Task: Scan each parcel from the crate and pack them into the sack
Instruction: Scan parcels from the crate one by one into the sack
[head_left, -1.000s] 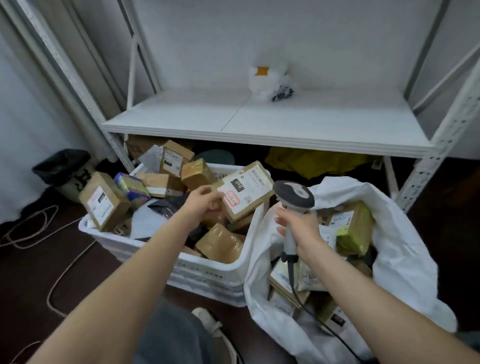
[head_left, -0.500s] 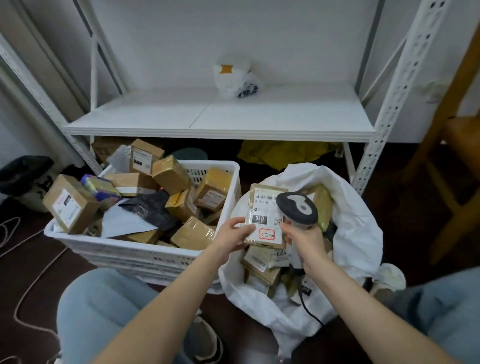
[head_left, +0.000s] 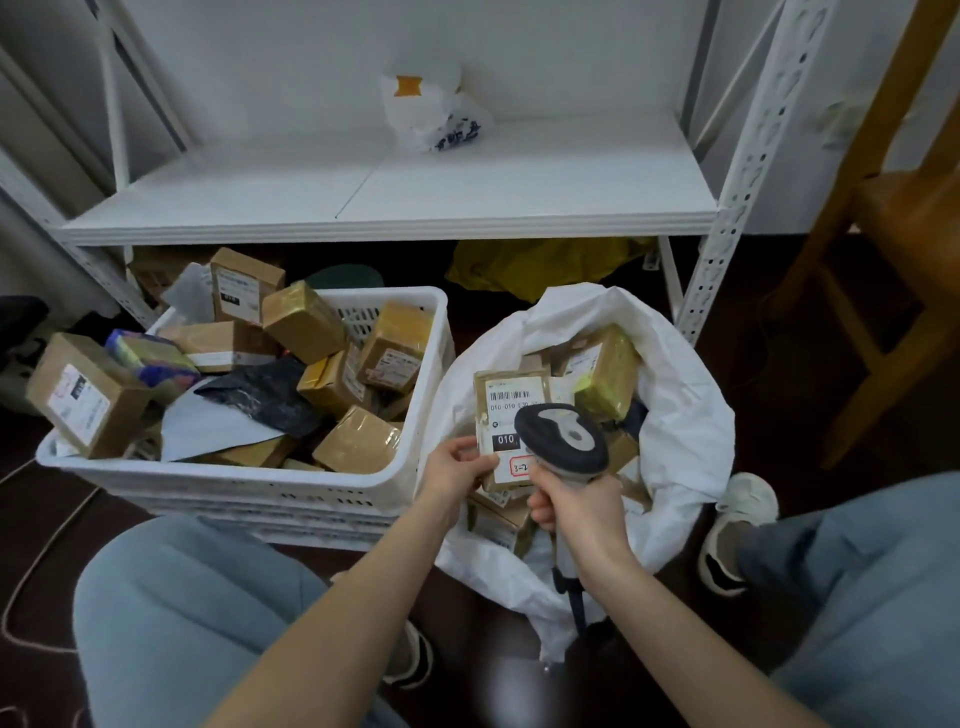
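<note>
My left hand (head_left: 457, 470) grips a brown parcel (head_left: 506, 402) by its lower left corner, label facing me, over the mouth of the white sack (head_left: 691, 431). My right hand (head_left: 576, 506) holds the grey handheld scanner (head_left: 563, 439) by its handle, its head right in front of the parcel's label. Its black cable hangs down past my wrist. The white plastic crate (head_left: 410, 483) on the left is full of several taped brown parcels and a dark mailer bag (head_left: 260, 395). More parcels lie inside the sack, partly hidden behind my hands.
A white metal shelf (head_left: 395, 208) stands behind the crate and sack, with a white plastic bag (head_left: 431, 111) on it. A yellow cloth (head_left: 540, 265) lies underneath. A wooden chair (head_left: 883, 249) is at the right. My knees and shoes flank the sack; cables run over the floor at left.
My left hand lifted the parcel out of the crate and carried it right, over the sack. The scanner now sits right in front of its label. The view has shifted right.
</note>
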